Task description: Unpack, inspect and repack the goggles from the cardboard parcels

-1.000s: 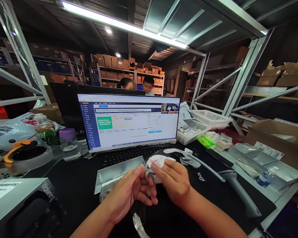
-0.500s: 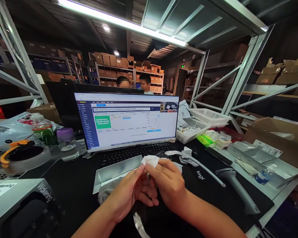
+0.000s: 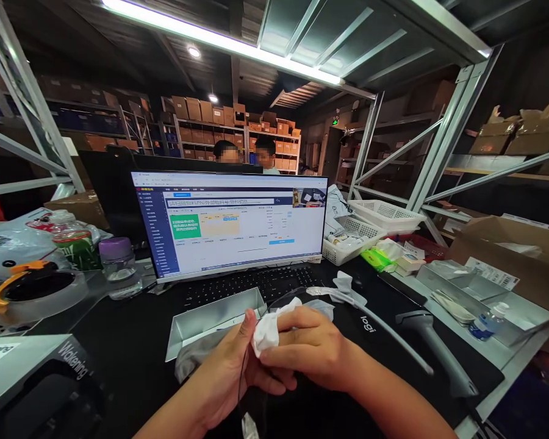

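Note:
In the head view my right hand is closed on a crumpled white cloth, bunched between its fingers and thumb. My left hand is curled against it from the left, thumb pointing up beside the cloth. A thin dark cable runs down from the left hand's grip to a whitish, plastic-wrapped end. Whatever lies under the cloth between the hands is hidden. Just beyond them is an open silver-grey box with papers inside, a greyish plastic bag at its near side.
Behind the keyboard stands a monitor. A pale wrapped strip and a grey handheld scanner lie on the right. At left are a purple-lidded jar, a tape roll and a Wakening box. Two people are beyond the monitor.
The white cloth has come down and bunched up in my right hand, whose fingers have spread over it. My left thumb has lifted upright. The wrapped cable end hangs lower in view.

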The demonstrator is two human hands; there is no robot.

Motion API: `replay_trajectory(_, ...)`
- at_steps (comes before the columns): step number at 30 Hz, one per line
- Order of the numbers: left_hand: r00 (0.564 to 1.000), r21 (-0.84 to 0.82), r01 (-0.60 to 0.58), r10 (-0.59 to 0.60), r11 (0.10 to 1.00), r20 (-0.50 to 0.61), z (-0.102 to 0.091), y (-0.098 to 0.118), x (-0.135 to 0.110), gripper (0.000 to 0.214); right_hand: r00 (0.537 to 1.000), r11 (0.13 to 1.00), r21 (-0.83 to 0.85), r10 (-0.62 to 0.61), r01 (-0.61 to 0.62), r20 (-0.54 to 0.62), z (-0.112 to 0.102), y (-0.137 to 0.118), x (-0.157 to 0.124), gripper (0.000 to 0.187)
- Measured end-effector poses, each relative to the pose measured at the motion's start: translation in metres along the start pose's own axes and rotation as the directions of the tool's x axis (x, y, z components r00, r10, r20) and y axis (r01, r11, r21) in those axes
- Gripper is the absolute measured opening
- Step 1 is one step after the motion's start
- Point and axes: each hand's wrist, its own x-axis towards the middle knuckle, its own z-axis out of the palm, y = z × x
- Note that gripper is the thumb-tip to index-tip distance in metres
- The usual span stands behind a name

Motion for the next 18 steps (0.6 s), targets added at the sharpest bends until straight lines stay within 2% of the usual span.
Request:
replay_trajectory(2,1.000,0.017,-0.007,0.007,1.000,0.012,-0.002,0.000,0.000,0.072,0.999,0.999,-0.028,-0.037,0.038,0.020,-0.002,-0.001,0.001,0.020)
replay_trajectory(4,0.999,0.041,-0.034,0.033,0.999,0.032,-0.005,0.002,0.000,0.064,1.000,0.987,-0.159,-0.019,0.021,0.015,-0.002,-0.003,0.001,0.019)
replay_trajectory(8,0.997,0.068,-0.071,0.068,0.995,0.034,-0.008,0.011,-0.002,0.054,0.991,0.884,-0.448,0.106,-0.130,-0.078,-0.001,-0.007,-0.001,0.025)
replay_trajectory(11,0.997,0.079,-0.071,0.070,0.994,0.021,-0.005,0.016,-0.004,0.052,0.971,0.807,-0.543,0.160,-0.233,-0.180,0.001,-0.006,-0.005,0.034)
replay_trajectory(13,0.998,0.078,-0.066,0.066,0.995,0.013,-0.003,0.018,-0.004,0.052,0.962,0.791,-0.553,0.164,-0.261,-0.218,0.006,-0.004,-0.008,0.038)
replay_trajectory(15,0.998,0.069,-0.064,0.064,0.996,0.001,-0.004,0.019,-0.004,0.052,0.957,0.830,-0.492,0.157,-0.262,-0.245,0.013,-0.002,-0.009,0.040)
replay_trajectory(18,0.995,0.039,-0.096,0.096,0.995,-0.006,-0.009,0.019,-0.003,0.049,0.936,0.931,-0.242,0.201,-0.274,-0.290,0.028,-0.001,-0.009,0.036)
